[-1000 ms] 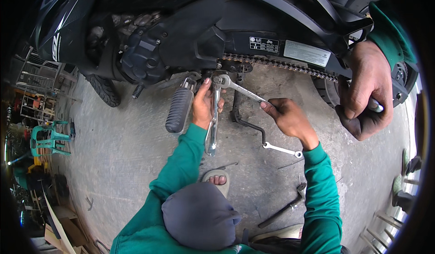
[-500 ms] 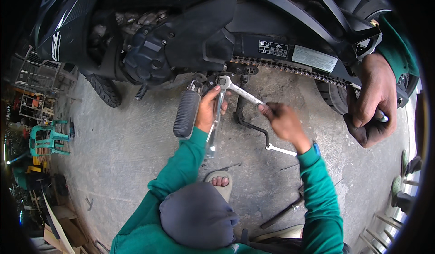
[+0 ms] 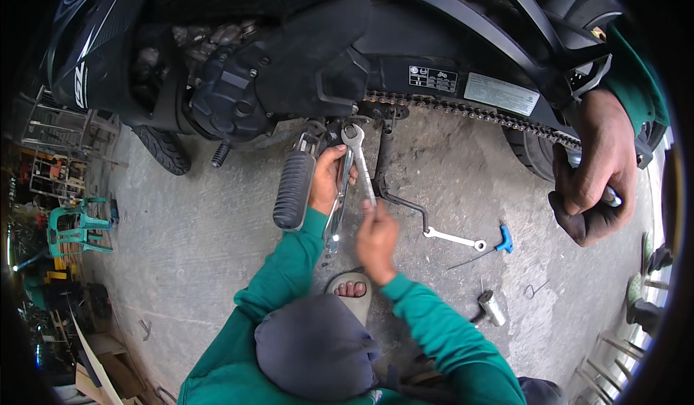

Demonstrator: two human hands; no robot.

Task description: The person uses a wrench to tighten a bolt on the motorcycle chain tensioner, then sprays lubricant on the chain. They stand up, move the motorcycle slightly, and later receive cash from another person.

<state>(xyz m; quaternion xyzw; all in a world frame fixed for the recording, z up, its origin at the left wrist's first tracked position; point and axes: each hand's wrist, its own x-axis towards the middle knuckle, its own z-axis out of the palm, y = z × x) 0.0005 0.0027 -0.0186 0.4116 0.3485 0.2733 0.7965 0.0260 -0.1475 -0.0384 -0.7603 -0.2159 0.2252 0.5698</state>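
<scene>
My left hand (image 3: 325,181) is closed around a long shiny metal bar (image 3: 337,213) beside the motorcycle's ribbed footpeg (image 3: 295,188). Its thumb lies close to the ring end of a silver combination wrench (image 3: 359,153). My right hand (image 3: 377,242) grips the lower end of that wrench, which slants down toward me. The ring end sits at the top of the bar, just below the black engine cover (image 3: 318,65); what it fits over is hard to make out. On the right, a co-worker's hand (image 3: 596,170) is curled around a small silver metal piece (image 3: 611,197).
The drive chain (image 3: 470,112) runs along the swingarm above the side stand (image 3: 385,152). On the concrete floor lie another wrench (image 3: 455,239), a blue-handled hex key (image 3: 504,240) and a silver socket (image 3: 491,308). A green plastic chair (image 3: 79,224) stands at left.
My right hand has swung the wrench handle leftward and toward me, from slanting right to nearly downward. The blue-handled hex key and socket have come into sight. My left hand stays in place.
</scene>
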